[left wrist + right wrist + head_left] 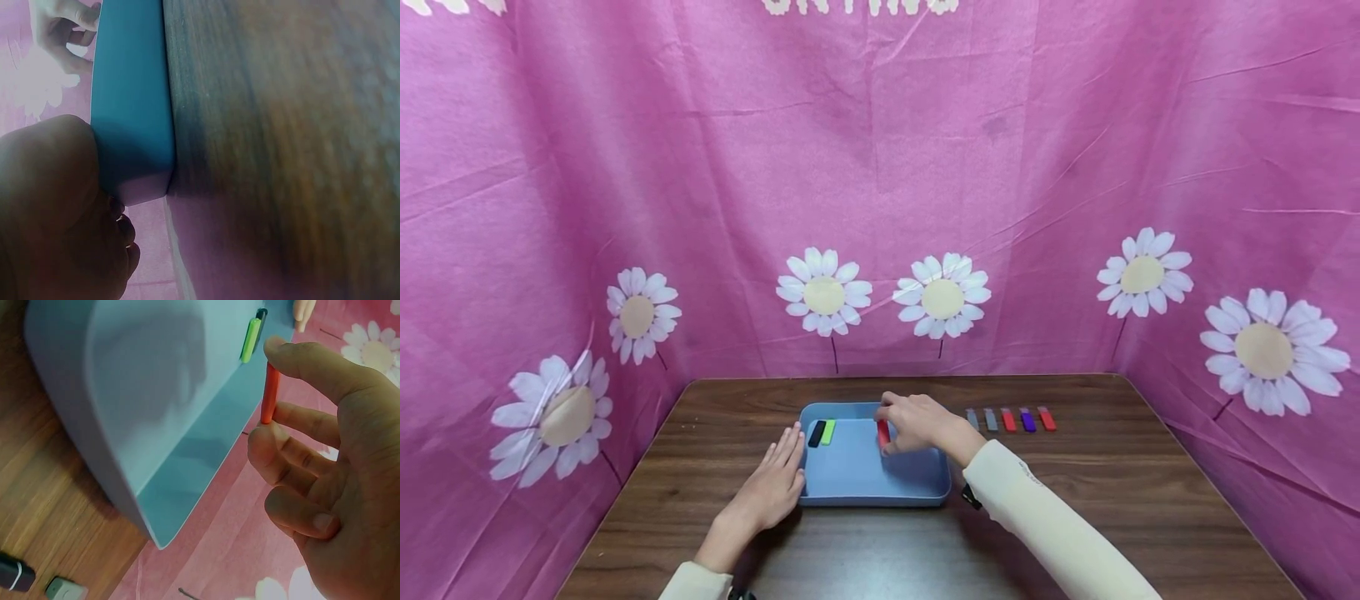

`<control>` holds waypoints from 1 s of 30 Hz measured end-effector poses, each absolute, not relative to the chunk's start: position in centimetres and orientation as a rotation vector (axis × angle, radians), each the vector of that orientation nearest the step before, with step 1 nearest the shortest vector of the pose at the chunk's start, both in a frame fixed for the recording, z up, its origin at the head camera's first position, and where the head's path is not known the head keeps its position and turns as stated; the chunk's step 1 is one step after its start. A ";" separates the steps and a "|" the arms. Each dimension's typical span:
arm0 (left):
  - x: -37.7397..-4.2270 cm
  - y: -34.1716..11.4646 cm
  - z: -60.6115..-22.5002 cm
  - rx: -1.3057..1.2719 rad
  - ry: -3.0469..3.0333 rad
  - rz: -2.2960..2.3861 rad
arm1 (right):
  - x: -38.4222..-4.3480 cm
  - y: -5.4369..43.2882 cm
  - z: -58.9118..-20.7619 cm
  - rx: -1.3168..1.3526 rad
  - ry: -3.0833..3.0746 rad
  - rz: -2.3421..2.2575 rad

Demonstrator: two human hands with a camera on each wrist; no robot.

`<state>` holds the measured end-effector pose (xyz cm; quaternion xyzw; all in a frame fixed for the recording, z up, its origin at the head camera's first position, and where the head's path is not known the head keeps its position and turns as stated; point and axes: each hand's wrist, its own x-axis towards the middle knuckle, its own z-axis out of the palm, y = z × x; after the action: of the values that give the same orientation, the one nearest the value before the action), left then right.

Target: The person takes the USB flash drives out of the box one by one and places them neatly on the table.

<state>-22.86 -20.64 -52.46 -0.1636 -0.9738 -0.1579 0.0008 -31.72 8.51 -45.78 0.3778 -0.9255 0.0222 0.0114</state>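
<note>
My right hand (917, 423) pinches a small, slim red stick (270, 394) by its two ends, thumb on one and fingertips on the other. It is above the blue tray (872, 502). Against the tray's left wall rests my left hand (775, 483), its fingers straight and together. Inside the tray, near its back left corner, a black stick (816, 434) and a lime green stick (828, 432) lie side by side. The left wrist view has the tray's outer wall (134, 94) beside the left hand (50, 206).
Right of the tray, a row of similar small pieces lies on the wooden table (1105, 483): two grey, one red (1008, 421), one purple (1027, 421), another red (1047, 419). A pink curtain (880, 183) with daisies surrounds the table's back and sides.
</note>
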 end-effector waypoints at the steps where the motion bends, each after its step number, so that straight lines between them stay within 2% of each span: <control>1: -22.8 -20.6 -52.4 -0.514 -3.058 -0.497 | -31.7 8.7 -45.8 1.177 -2.884 0.075; 30: -22.7 -20.5 -52.2 -0.510 -3.043 -0.525 | -30.3 14.5 -44.6 1.090 -2.890 0.133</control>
<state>-22.67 -20.54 -52.24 -0.1628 -0.9723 -0.1676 0.0059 -30.35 14.48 -44.56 0.3523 -0.9346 0.0431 0.0249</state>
